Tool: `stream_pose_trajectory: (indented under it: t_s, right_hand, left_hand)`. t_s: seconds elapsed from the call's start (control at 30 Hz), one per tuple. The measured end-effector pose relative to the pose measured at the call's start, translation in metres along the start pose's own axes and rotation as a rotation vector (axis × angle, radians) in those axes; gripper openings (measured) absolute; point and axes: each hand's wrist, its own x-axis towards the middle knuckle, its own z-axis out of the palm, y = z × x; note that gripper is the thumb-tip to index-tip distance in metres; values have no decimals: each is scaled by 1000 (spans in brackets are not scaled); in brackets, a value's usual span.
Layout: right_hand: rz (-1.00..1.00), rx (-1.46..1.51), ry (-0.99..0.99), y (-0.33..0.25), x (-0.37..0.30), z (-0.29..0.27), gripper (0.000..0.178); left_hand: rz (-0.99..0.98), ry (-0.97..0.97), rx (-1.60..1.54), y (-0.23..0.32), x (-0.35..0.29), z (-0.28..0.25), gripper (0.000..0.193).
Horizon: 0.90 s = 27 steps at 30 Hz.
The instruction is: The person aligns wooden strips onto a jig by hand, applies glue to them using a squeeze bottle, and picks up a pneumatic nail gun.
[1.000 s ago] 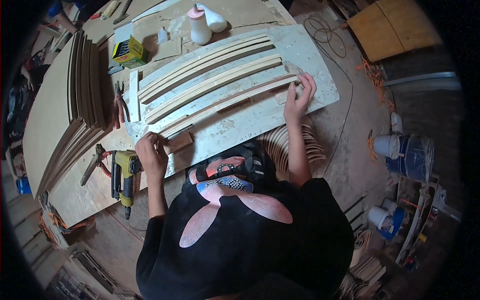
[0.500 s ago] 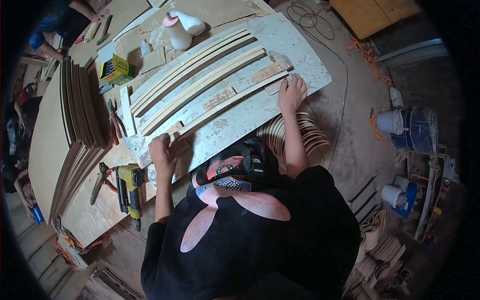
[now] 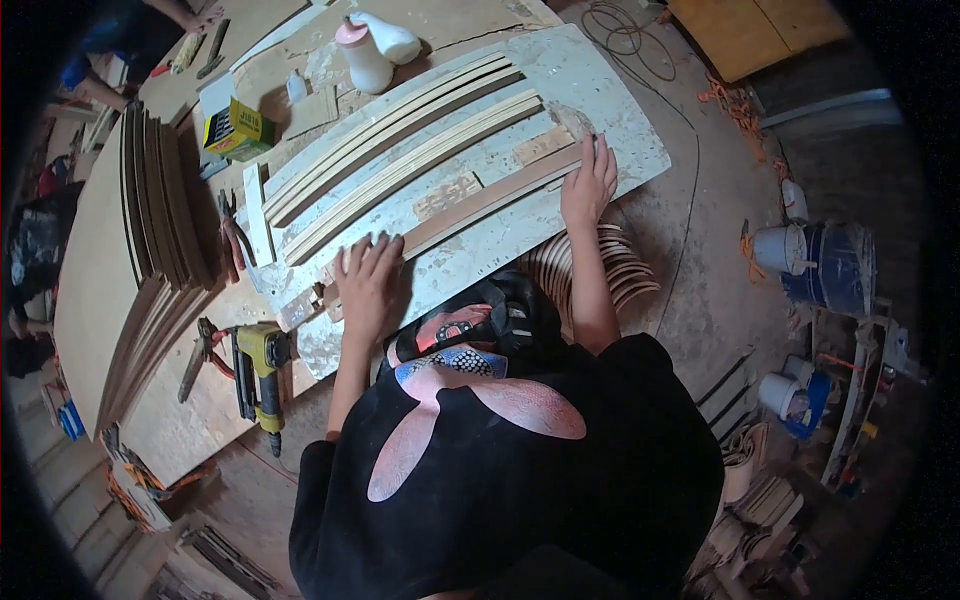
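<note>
A curved wooden strip (image 3: 480, 205) lies on the pale, stained board (image 3: 625, 120), its brown broad face showing. My left hand (image 3: 368, 280) rests over the strip's left end with fingers stretched and apart. At the other end my right hand (image 3: 590, 188) touches the strip, its fingers extended along the edge. Small wooden blocks, among them a flat block (image 3: 447, 196) and another block (image 3: 545, 146), sit along the strip's far side. Beyond them lie two bundles of curved strips, a nearer bundle (image 3: 410, 178) and a farther bundle (image 3: 400, 135).
A nail gun (image 3: 262, 365) and pliers (image 3: 205, 350) lie at the left. Tall stacks of curved panels (image 3: 165, 210) stand beyond them. A yellow-green box (image 3: 238, 132) and white bottles (image 3: 366, 62) are at the back. Curved pieces (image 3: 600, 265) are stacked below the board's near edge.
The strip has turned from its thin edge to show its broad brown face. My left hand has moved right and spread its fingers; my right hand's fingers have straightened.
</note>
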Motion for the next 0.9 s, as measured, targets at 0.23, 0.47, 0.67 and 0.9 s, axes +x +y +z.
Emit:
stream_pose_trajectory:
  t_s: [0.23, 0.47, 0.67, 0.9]
  right_hand:
    - [-10, 158, 115, 0, -4, -2, 42]
    - [-173, 135, 176, 2, -2, 2, 35]
    - [-192, 91, 175, -4, -2, -1, 37]
    - [-150, 186, 162, 0, -3, 2, 37]
  left_hand:
    - [-67, 90, -72, -9, -6, 5, 35]
    - [-51, 180, -52, -19, -10, 11, 35]
    - [62, 76, 22, -23, -5, -5, 35]
    - [83, 129, 5, -28, -9, 1, 37]
